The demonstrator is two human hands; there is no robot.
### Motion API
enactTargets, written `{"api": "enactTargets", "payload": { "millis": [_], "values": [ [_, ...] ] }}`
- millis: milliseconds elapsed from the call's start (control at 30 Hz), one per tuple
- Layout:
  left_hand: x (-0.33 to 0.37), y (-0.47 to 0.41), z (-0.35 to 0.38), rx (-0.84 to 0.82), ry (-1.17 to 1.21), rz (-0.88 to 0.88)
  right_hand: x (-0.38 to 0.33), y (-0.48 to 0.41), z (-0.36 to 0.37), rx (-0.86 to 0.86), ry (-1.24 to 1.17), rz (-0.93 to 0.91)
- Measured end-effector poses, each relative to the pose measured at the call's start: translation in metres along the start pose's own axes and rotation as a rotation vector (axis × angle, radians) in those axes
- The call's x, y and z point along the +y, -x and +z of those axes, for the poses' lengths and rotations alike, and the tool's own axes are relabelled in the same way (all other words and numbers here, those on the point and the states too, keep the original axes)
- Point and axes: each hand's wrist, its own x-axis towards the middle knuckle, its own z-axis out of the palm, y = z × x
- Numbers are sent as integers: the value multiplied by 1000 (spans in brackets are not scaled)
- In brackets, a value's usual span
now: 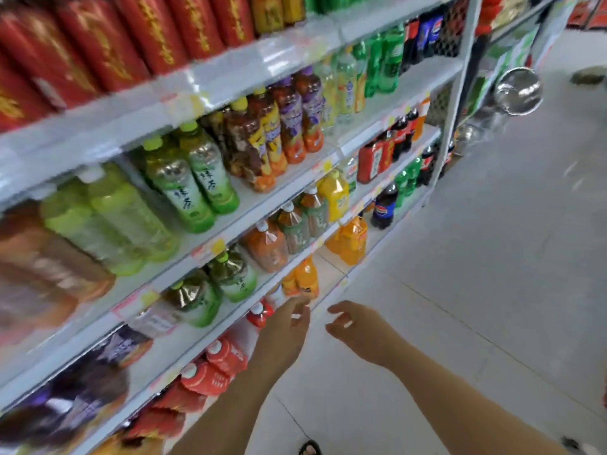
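Reaching stage: both bare arms are stretched toward the low end of the white metal shelf rack [184, 343]; nothing is in hand yet, so I judge this as the approach before a pick.
Left hand [289, 326]: fingers fairly straight and relaxed, holding nothing. The tips lie just below the orange plastic juice bottles [307, 277], and the palm crosses in front of the red-labelled bottles with white caps [259, 315]. Motion blur hides whether a fingertip touches a bottle.
Right hand [358, 333]: it hovers over the pale tiled floor [460, 290], near the left hand but apart from the shelf, fingers loosely curled round nothing.
Target position: the orange juice bottles stand upright on the lowest tier at the shelf's front edge. The red-labelled bottles are in the same row, nearer the camera.
Above: green-labelled tea bottles with yellow-green caps [193, 300], one tier up and out of the hands' path.
Next move, as judged: carry the left hand a little further forward, open the fingers round one bottle's body, and bring the right hand in for support.
Risk: the bottles stand close together, so a neighbour may tip.
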Motion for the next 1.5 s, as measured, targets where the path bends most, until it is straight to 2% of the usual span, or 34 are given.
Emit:
{"api": "enactTargets", "payload": {
  "millis": [200, 300, 400, 533, 667, 833, 967, 1067, 1267, 1500],
  "values": [
    [-29, 4, -69, 162, 42, -79, -41, -34, 45, -184, 58, -63],
    [-24, -4, -103, 228, 79, -67, -70, -58, 41, -215, 6, -124],
    [-16, -26, -128, 366, 123, -31, -110, -93, 24, -205, -24, -229],
    [1, -59, -144, 513, 172, -45, -147, -141, 2, -156, -18, -365],
    [15, -93, -144, 654, 379, -111, -151, -175, -14, -267, -3, -352],
    [19, -133, -150, 774, 385, -205, -163, -221, -25, -337, 54, -353],
    [20, -159, -162, 866, 331, -230, -194, -253, -18, -247, -10, -448],
    [22, -172, -167, 928, 294, -198, -213, -268, -8, -184, -109, -442],
    [22, -180, -162, 1011, 258, -224, -225, -280, 13, -103, -94, -453],
    [28, -178, -152, 1058, 209, -268, -217, -284, 0, -149, -6, -546]
  ]
}}
